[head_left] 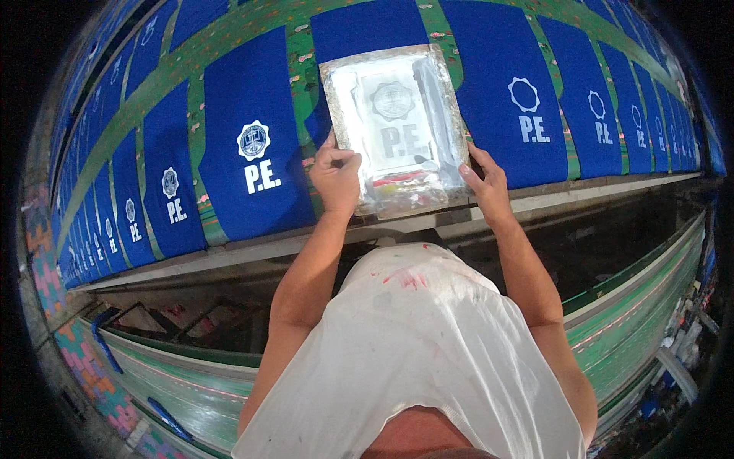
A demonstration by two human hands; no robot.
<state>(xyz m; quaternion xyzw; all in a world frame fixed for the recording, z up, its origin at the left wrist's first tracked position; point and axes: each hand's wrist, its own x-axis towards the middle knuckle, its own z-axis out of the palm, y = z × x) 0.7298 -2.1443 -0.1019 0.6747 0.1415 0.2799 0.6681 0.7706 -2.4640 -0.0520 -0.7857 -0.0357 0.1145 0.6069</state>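
A screen-printing frame (pixel 382 187) is tilted over a blue fabric piece (pixel 367 30) in front of me. Its pale mesh carries a scalloped round emblem above block letters, with red and white ink smears near the lower end. My left hand (pixel 336 177) grips the frame's left edge, fingers curled and thumb across the rim. At the right edge my right hand (pixel 487 182) holds it too, thumb on top, fingers partly hidden. On the left, a blue piece (pixel 256 84) bears a white emblem with inner detail and letters. A blue piece (pixel 505 57) to the right shows only a ring and letters.
A long green printing table (pixel 302 84) curves away both ways, with several blue pieces laid in rows. Its pale front rail (pixel 206 262) runs just before me. Behind me stands another green table (pixel 183 382). Coloured paving (pixel 84 359) lies at the left.
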